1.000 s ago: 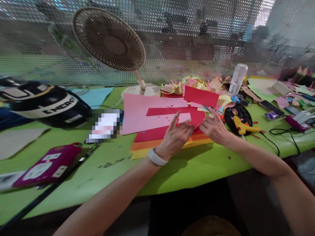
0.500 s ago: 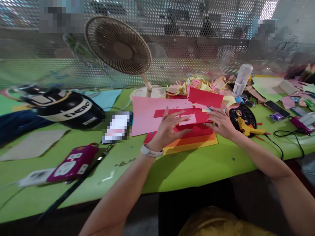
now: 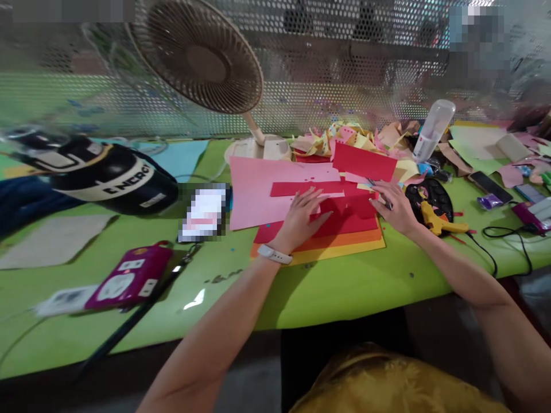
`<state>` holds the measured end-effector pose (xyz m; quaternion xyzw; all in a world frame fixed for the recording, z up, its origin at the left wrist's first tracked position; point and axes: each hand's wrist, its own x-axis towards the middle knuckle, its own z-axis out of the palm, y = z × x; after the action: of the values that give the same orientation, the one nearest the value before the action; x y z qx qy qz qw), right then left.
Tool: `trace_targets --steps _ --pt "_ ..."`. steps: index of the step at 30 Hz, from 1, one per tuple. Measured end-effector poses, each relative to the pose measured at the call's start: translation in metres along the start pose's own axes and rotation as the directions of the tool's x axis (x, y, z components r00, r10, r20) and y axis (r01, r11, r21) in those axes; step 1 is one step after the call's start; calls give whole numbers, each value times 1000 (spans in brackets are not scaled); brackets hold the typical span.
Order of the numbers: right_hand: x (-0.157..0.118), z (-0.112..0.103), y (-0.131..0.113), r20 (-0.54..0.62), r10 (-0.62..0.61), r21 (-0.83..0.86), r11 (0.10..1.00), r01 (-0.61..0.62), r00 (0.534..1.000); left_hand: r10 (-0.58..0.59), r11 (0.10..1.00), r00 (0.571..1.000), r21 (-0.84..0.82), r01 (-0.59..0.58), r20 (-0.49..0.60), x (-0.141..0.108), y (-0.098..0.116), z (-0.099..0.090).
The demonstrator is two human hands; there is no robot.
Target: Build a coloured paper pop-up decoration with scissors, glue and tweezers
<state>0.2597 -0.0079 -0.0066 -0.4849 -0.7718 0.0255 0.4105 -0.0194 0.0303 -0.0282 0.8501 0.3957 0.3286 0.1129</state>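
My left hand (image 3: 301,218), with a white band on its wrist, lies with fingers spread on a red paper piece (image 3: 355,205). My right hand (image 3: 394,206) is at that piece's right edge, its fingers closed around a thin dark tool (image 3: 387,202) that looks like a pen or knife. Beneath are red sheets over orange and yellow sheets (image 3: 353,249). A pink sheet (image 3: 253,192) with a red strip (image 3: 284,189) on it lies to the left. Behind my right hand, a red card (image 3: 364,162) leans on paper scraps.
A fan (image 3: 258,148), paper scraps (image 3: 348,137) and a clear bottle (image 3: 434,131) stand behind. To the right are a yellow glue gun (image 3: 441,222) and black tray (image 3: 434,198); left, a phone (image 3: 204,212), black flask (image 3: 124,180) and purple power strip (image 3: 129,275).
The red piece under my hands now lies flat, covering most of the small pink piece. My left hand has lowered onto it. The camera view has shifted slightly.
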Motion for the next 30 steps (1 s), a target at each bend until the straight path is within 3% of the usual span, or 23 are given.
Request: trace_targets --steps 4,10,16,22,26,28,30 --pt "9 -21 -16 -37 135 251 960 -121 990 20 999 999 -45 -22 -48 0 -2 1" --pt "16 -56 -33 84 376 584 732 -351 923 1 996 1000 -91 -3 -22 0 1 0" --pt "15 -57 -18 262 407 576 662 -480 875 -6 991 1000 -131 5 -8 -2 3 2" --pt "40 -48 -15 133 415 665 636 -392 900 -6 986 1000 -166 4 -14 -3 2 5" --pt "50 -38 -28 164 302 637 695 -334 939 1 985 999 -173 -7 -35 -3 2 6" --pt "45 -33 -34 170 210 525 808 -268 963 1 984 999 -180 -7 -32 -3 4 5" --pt "36 -31 -35 141 84 308 943 -125 986 -30 979 999 -204 24 -25 -2 8 2"
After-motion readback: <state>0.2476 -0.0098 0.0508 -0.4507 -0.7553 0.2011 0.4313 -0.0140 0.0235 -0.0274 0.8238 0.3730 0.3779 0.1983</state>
